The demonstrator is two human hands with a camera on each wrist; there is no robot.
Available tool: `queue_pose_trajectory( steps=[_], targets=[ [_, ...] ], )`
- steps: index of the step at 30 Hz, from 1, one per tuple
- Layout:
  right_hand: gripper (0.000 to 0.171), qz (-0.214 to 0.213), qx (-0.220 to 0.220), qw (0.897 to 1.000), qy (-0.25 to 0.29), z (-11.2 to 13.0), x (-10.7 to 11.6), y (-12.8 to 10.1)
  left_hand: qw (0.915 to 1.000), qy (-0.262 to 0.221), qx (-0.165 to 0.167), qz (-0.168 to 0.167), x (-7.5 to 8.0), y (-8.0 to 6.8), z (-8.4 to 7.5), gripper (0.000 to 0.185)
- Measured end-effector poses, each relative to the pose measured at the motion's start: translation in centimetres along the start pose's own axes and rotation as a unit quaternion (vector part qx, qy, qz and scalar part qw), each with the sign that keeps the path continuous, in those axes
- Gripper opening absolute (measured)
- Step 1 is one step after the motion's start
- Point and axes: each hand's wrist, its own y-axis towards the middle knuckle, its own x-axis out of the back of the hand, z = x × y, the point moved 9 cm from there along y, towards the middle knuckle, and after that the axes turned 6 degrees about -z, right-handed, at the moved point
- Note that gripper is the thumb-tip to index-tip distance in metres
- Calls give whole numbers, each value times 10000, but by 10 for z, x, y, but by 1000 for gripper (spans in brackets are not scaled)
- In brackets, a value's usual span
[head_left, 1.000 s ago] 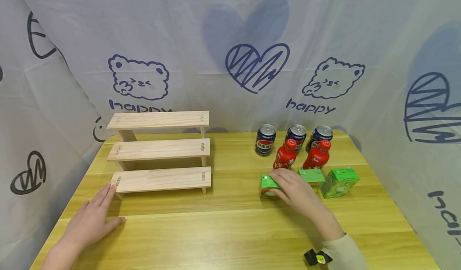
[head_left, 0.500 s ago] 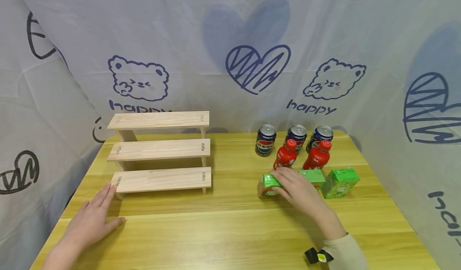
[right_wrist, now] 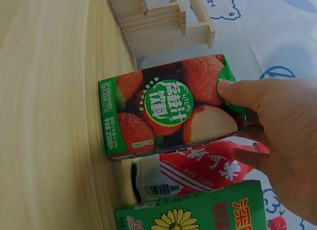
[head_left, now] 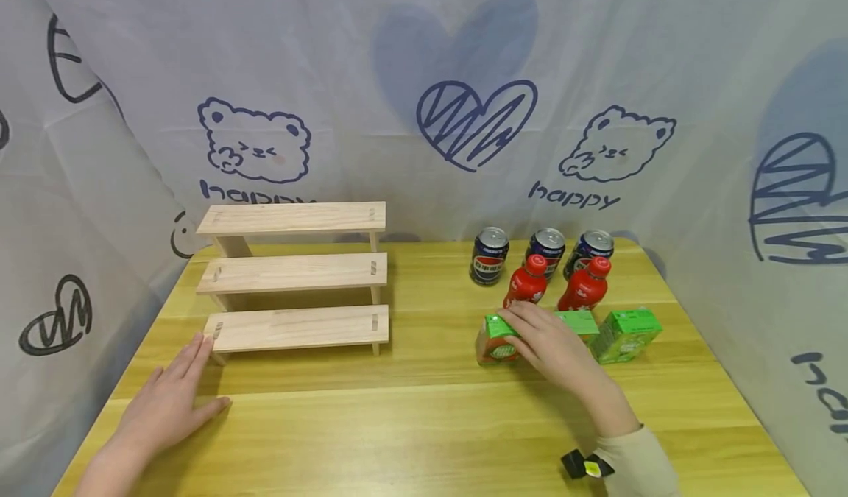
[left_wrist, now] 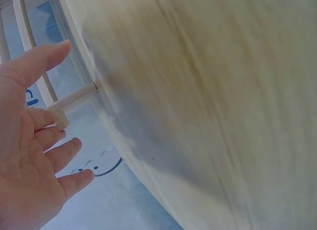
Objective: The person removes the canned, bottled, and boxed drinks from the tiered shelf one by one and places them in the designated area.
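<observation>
My right hand (head_left: 525, 335) grips the top of a green lychee juice carton (head_left: 493, 342) that stands on the wooden table (head_left: 424, 423). In the right wrist view my thumb (right_wrist: 237, 91) presses the carton's (right_wrist: 168, 106) front near its top, with the other fingers behind it. My left hand (head_left: 188, 386) lies flat and open on the table. Its fingertips are just short of the left leg of a three-step wooden shelf (head_left: 294, 276), whose leg (left_wrist: 74, 99) shows beside the hand (left_wrist: 29, 141) in the left wrist view.
Two more green cartons (head_left: 581, 322) (head_left: 625, 333) stand right of the held one. Behind them are two red bottles (head_left: 528, 283) (head_left: 584, 285) and three blue cans (head_left: 489, 255). A printed cloth (head_left: 424, 77) walls the table on three sides.
The right hand has shifted a little on the carton, and more of the carton's front face shows. The left hand has stayed where it was.
</observation>
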Motion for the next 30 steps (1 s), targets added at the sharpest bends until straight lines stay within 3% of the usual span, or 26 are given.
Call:
queue_pose_trajectory(
  steps=[30],
  targets=[
    [50, -289, 77, 9995, -66, 1, 3, -1, 9999, -118, 2, -5, 1, -2, -3, 110]
  ],
)
